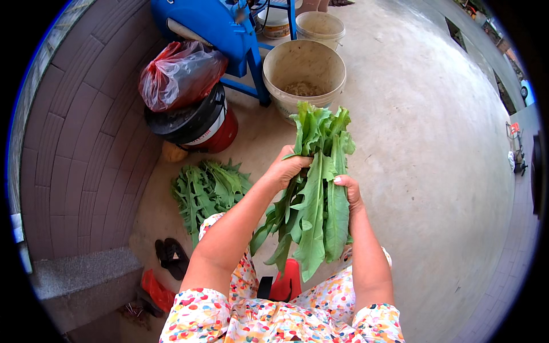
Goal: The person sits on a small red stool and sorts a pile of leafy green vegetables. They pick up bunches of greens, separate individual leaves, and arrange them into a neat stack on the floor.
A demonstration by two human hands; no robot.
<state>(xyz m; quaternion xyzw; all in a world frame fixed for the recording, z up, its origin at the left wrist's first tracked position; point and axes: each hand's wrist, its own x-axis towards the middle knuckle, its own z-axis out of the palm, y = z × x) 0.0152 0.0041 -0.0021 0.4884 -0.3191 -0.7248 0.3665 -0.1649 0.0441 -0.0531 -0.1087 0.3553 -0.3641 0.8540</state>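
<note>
Both my hands hold one thick bunch of long green leaves point(315, 206), with jagged edges and pale midribs, in front of my knees. My left hand point(291, 167) grips it from the left, its fingers partly hidden among the leaves. On the right side, my right hand point(349, 191) clasps the bunch with the thumb lying over a broad leaf. The ragged upper ends point away from me, and the longer leaves hang toward my lap. A pile of similar, darker leaves point(208, 188) lies on the concrete floor left of my left forearm.
Beyond the bunch stands a large bucket point(304, 64) with brownish matter inside; another bucket point(321, 28) is behind it. A blue machine point(214, 25) stands at the back left. A red plastic bag point(182, 75) rests on a black-lidded red bucket point(223, 133). Dark shoes point(173, 257) lie near the step point(85, 274).
</note>
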